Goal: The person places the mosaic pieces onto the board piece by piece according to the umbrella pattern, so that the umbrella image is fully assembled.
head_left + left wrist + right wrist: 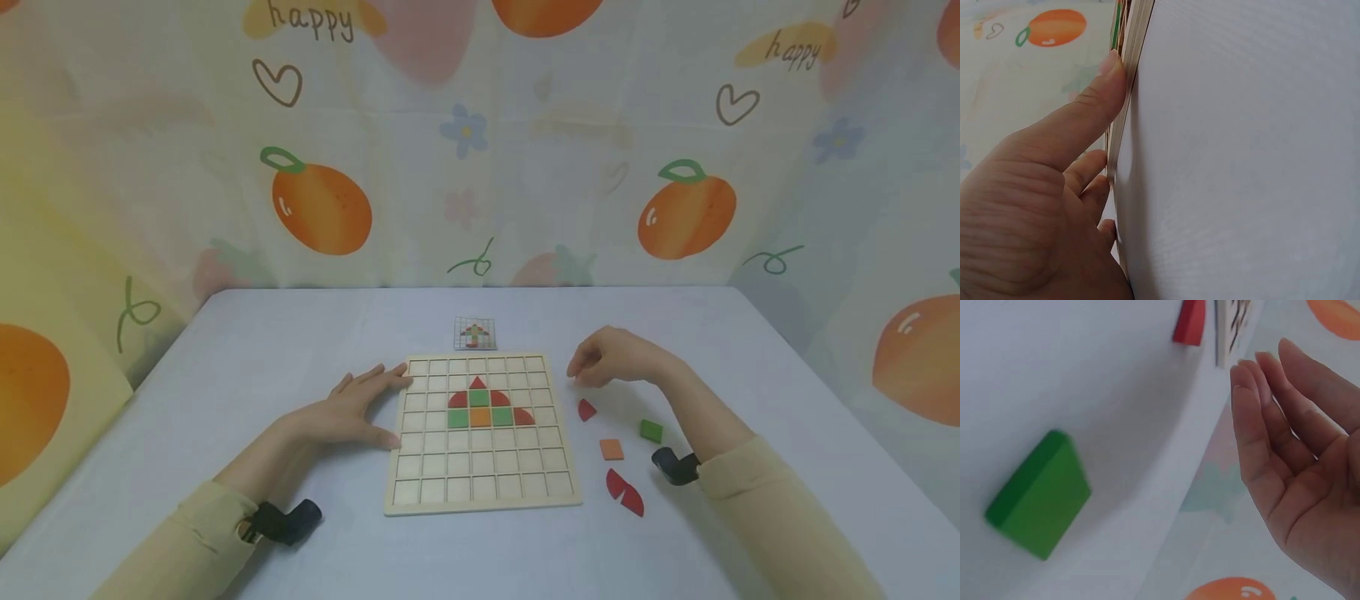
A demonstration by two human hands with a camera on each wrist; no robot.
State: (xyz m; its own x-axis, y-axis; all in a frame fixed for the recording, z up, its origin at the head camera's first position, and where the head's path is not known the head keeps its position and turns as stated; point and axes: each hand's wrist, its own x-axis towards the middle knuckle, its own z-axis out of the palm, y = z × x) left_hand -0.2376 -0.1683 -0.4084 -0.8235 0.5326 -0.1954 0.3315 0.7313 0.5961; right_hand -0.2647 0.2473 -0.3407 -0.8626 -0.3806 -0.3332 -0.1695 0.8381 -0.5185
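Note:
A pale wooden grid board [480, 483] lies on the table, with red, green and orange pieces set in its middle cells. My left hand [341, 408] rests at its left edge, fingers spread and thumb apart; the left wrist view shows the thumb [1094, 94] against the board's side. Off the upper right edge hovers my right hand [618, 357], fingers loosely bent. In the right wrist view no piece shows between those fingers [1250, 431]. Nearest below it is a red quarter-round piece [587, 409]; a green square block [1047, 500] lies nearer the wrist.
Right of the board lie an orange square [612, 449] and two red curved pieces [632, 500] close together. A small pattern card [475, 333] sits behind the board. A fruit-printed curtain [480, 200] hangs behind the white table [337, 325].

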